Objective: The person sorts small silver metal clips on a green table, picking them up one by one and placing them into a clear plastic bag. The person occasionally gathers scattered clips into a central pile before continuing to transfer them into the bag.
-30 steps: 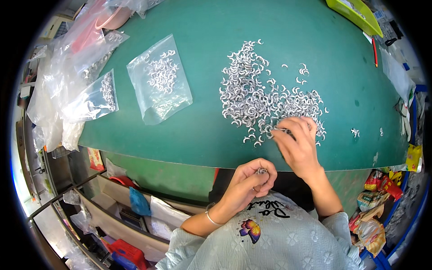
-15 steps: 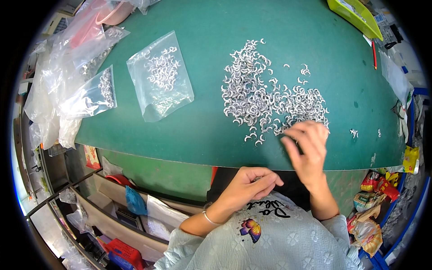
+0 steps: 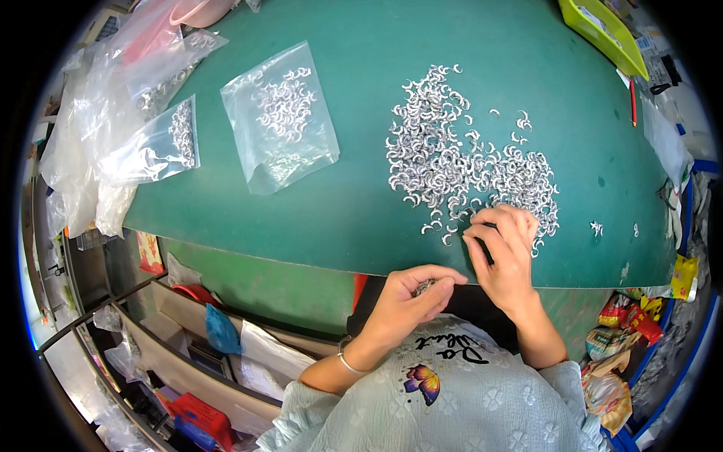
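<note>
A loose pile of small silver crescent-shaped metal pieces (image 3: 429, 162) lies on the green table right of the middle. My right hand (image 3: 506, 248) is at the pile's near edge, its thumb and forefinger tips brought together; whatever is between them is too small to make out. Close to the table's front edge, my left hand (image 3: 410, 301) is curled around several silver pieces (image 3: 425, 286), which show between thumb and fingers. A flat clear plastic bag (image 3: 290, 162) with similar crescents inside lies left of the pile.
Another clear bag of silver pieces (image 3: 151, 154) and crumpled plastic bags (image 3: 86, 151) cover the table's left end. A yellow-green basket (image 3: 606, 38) and a red pencil (image 3: 633, 104) are at the far right. A few small pieces (image 3: 596, 227) lie apart on the right.
My right hand has shifted slightly left, and its fingers have drawn together at the pile's edge. My left hand has risen a little, now showing the pieces in it. The view has shifted slightly.
</note>
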Tool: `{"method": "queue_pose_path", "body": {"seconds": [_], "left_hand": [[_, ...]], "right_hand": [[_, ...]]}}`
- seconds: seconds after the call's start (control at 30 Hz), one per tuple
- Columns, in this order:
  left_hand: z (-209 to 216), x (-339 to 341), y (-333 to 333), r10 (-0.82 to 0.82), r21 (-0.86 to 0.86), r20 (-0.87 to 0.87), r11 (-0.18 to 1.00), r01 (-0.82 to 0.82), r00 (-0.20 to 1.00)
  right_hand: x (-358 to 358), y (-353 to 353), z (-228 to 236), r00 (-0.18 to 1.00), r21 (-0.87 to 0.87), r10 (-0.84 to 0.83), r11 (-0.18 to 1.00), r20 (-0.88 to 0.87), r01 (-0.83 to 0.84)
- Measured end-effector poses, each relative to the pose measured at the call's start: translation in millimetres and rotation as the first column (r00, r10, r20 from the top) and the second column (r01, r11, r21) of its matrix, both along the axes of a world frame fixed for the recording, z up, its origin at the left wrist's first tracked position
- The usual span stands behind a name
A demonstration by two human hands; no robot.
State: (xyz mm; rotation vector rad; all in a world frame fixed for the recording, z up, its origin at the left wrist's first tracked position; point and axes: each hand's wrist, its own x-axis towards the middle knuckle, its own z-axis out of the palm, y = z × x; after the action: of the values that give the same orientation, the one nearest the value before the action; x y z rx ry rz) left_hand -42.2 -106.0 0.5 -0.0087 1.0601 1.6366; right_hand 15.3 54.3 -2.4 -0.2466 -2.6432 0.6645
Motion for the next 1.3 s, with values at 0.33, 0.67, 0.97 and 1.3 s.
{"method": "queue_pose_path", "body": {"seconds": [0.33,0.67,0.97,1.3], "left_hand": [[1.6,-2.3,-0.8,0.046,-0.027,0.008,0.999,-0.045,0.999],[3.8,1.0,9.8,0.194,-0.057,-0.106,0.978,-0.2,0.975],[5.2,3.7,14.8,0.254,-0.006,-0.223,0.965,-0.262,0.941],[-3.2,-1.9,9.0,0.136,0.193,0.293,0.961,-0.197,0.946]], "right_hand": [[-6.8,-3.2,-0.5,0.999,0.074,0.03,0.997,0.016,-0.031],[7.6,-6.0,20.9,0.964,0.028,0.187,0.982,-0.188,-0.185],[10.0,-7.9,25.0,0.988,-0.452,0.054,0.885,-0.144,-0.115],[9.2,-11.4,20.1,0.991,-0.579,0.042,0.808,-0.13,-0.11]]}}
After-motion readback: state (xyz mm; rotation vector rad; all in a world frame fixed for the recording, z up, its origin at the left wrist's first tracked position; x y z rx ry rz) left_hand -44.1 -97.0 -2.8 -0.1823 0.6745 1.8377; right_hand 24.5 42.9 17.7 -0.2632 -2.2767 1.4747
